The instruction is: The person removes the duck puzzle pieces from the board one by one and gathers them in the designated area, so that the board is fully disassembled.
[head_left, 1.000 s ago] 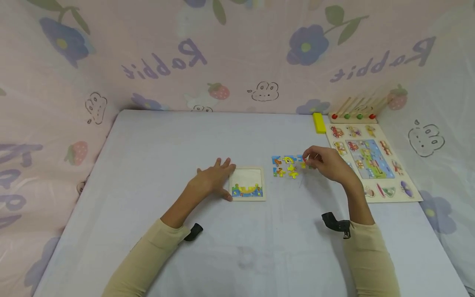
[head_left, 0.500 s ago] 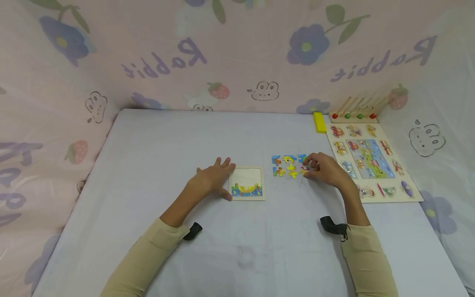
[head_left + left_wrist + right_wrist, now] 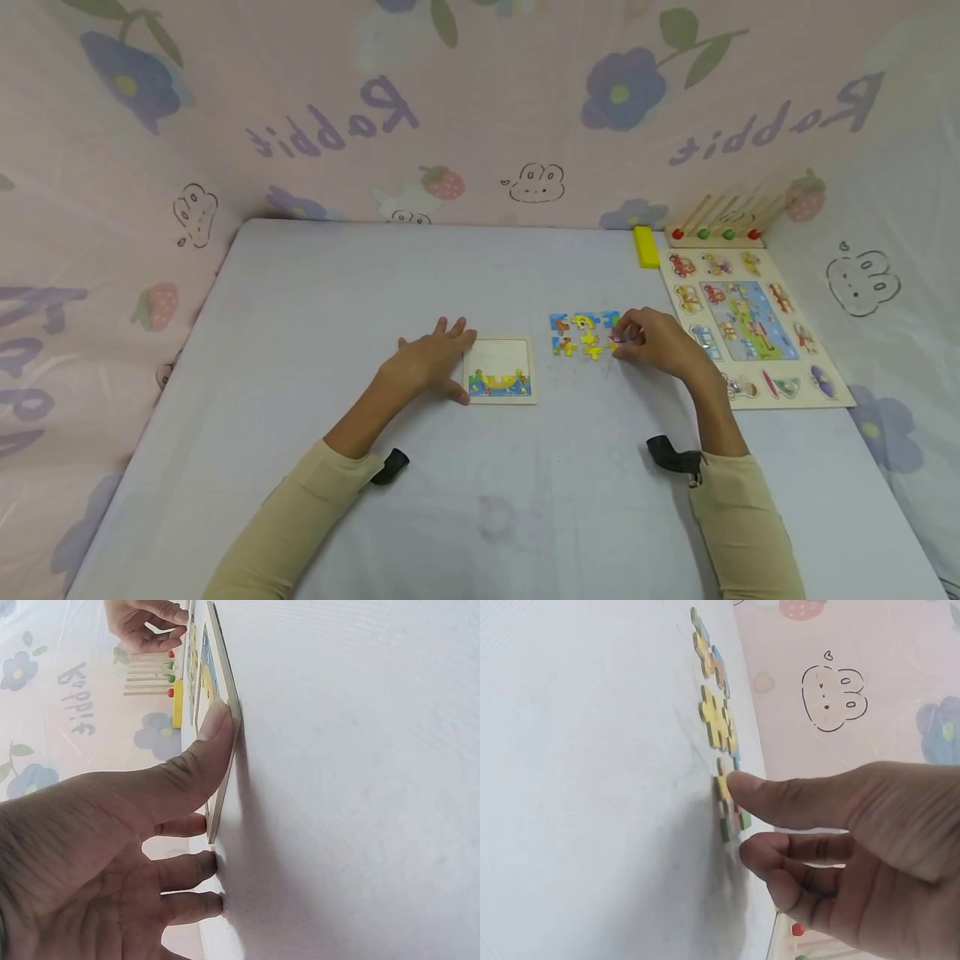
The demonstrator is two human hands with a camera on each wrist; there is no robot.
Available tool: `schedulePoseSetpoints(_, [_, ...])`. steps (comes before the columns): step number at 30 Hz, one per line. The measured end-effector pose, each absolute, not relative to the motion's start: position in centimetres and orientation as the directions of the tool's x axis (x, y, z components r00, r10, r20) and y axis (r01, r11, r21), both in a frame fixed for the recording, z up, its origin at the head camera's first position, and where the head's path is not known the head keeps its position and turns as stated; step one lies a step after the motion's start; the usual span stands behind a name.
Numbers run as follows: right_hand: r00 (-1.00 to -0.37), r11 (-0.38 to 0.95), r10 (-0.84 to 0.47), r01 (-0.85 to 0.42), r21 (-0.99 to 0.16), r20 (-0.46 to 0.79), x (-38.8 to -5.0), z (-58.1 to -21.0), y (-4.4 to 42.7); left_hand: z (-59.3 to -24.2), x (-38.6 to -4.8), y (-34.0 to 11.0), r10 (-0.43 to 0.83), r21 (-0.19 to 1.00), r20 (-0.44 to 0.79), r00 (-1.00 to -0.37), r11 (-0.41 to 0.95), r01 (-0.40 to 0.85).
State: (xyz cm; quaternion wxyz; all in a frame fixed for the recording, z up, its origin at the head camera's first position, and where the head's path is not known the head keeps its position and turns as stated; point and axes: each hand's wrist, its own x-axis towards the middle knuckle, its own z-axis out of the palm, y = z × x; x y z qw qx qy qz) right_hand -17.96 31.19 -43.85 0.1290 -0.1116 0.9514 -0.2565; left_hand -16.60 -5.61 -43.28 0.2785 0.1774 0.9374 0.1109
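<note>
At frame center, the puzzle tray is filled below, bare above; my left hand, fingers spread, touches its left edge. Right of center, loose pieces apparently remain to fit; whether my right hand, fingers bent, grips one I cannot tell.
</note>
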Motion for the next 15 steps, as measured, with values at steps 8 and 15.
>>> schedulePoseSetpoints(8, [-0.952,0.878,-0.285,-0.213,-0.429,-0.111,-17.7,-43.5,29.2,-43.4,-16.7,-5.8,0.397,0.302,-0.484,-0.780,0.912,0.277])
schedulePoseSetpoints(15, [-0.906,0.809,-0.423,-0.383,-0.445,0.010,-16.8,-43.3,24.8,-43.5,-17.0,-6.1,0.418,0.325,-0.485,-0.768,0.901,0.285])
